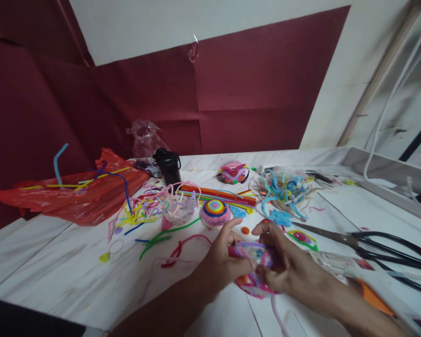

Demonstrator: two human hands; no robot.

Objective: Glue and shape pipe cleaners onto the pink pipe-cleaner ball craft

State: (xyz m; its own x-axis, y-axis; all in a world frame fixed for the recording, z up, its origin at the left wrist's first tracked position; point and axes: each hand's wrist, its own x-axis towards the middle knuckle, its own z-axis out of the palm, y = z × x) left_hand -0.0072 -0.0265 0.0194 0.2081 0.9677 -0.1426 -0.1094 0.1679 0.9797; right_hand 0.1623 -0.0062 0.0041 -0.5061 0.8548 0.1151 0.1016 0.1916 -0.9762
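Between my two hands is a rounded craft piece (pixel 254 255) of coiled pipe cleaners in pink, purple and blue, blurred and partly covered by fingers. My left hand (pixel 224 257) grips its left side, thumb across the front. On the opposite side, my right hand (pixel 279 262) pinches it with thumb and fingers. A pale purple pipe cleaner (pixel 278 316) trails down from it toward the table's front. Just behind my hands lie an orange disc (pixel 245 230) and a dome (pixel 215 213) ringed in coloured coils.
Large black-handled scissors (pixel 354 241) lie at the right. Around the middle are a clear bowl (pixel 178 213), straight pipe cleaners (pixel 224 196) and a blue tangle (pixel 286 192). Farther back stand a black bottle (pixel 167 166) and another coiled piece (pixel 233 173). A red plastic bag (pixel 91 199) spreads at left.
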